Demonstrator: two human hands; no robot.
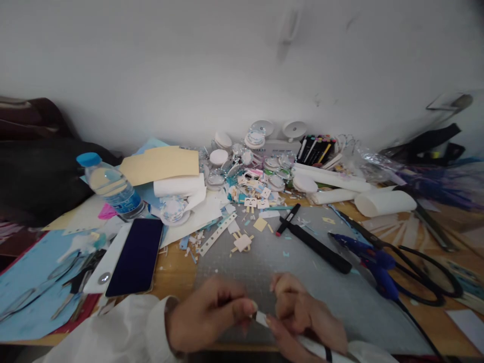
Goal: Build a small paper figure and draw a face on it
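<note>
Both my hands are at the bottom middle, over the near edge of a grey cutting mat [333, 297]. My left hand [209, 312] is closed, its thumb and fingers pinching a small white piece of paper [260, 318]. My right hand [302, 315] is closed too, its fingertips meeting the same white piece from the right. A white sleeve covers my left forearm. The hands are slightly blurred.
A black craft knife [315, 243], a blue glue gun [368, 259] and black scissors [419, 264] lie on the right. A dark phone [136, 256] and a water bottle [111, 187] sit on the left. Paper scraps, white rolls, markers [315, 148] and round white discs crowd the back.
</note>
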